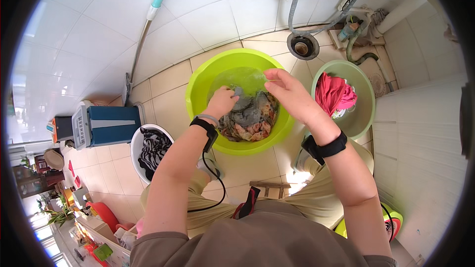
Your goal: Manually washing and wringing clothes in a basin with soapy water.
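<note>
A lime-green plastic basin [243,149] stands on the tiled floor before me, with water and wet clothes in it. The soaked cloth [246,116] is grey, with an orange-brown patterned part. My left hand [222,101] has its fingers closed on a bit of grey cloth at the left of the pile. Above the basin's right side is my right hand [284,87], its thumb and fingertips apart over the water, with no cloth seen between them. Both wrists wear black straps.
A pale green tub [362,115] with red and pink clothes stands at right. At left are a white basin [134,155] of black-and-white cloth and a blue bin [115,124]. A floor drain [302,47], hoses [293,9] and a pole [144,31] are near the wall.
</note>
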### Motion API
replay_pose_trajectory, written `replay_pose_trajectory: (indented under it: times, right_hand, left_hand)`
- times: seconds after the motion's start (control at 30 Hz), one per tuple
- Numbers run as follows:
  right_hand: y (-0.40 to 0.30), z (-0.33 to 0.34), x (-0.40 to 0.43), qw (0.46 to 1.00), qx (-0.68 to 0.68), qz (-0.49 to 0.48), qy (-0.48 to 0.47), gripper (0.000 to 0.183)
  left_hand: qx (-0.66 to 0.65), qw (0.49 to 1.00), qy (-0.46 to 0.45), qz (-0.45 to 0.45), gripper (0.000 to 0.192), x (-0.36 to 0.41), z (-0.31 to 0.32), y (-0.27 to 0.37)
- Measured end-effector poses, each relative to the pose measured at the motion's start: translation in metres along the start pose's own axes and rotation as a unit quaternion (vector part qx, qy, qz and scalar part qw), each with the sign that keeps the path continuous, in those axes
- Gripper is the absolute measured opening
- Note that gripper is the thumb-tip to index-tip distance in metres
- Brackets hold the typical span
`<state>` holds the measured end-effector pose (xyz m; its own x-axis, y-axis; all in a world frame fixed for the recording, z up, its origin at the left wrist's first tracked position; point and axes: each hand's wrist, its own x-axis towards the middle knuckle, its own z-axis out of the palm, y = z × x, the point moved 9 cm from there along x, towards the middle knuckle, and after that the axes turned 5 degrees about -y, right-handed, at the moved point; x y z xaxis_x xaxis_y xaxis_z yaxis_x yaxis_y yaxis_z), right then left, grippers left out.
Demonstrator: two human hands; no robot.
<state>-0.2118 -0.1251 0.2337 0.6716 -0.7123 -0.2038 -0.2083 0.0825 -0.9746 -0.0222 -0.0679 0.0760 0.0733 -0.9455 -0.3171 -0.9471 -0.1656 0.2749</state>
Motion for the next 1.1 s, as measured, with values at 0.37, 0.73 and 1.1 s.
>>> replay_pose_trajectory:
  times: [0.37,0.73,1.1]
  right_hand:
    - [0.038,0.072,0.046,0.973,-0.204,0.002,-0.105,0.061]
    - [0.044,0.072,0.126,0.948,-0.284,0.063,-0.130,0.047]
    - [0.211,0.044,0.150,0.910,-0.383,0.142,-0.074,0.043]
  left_hand:
    - [-0.341,0.938,0.051,-0.026,0.029,-0.062,-0.189,0.022]
    - [-0.561,0.805,0.182,-0.062,0.035,-0.048,-0.183,-0.020]
    - [-0.393,0.879,0.034,-0.267,0.047,0.022,0.059,-0.099]
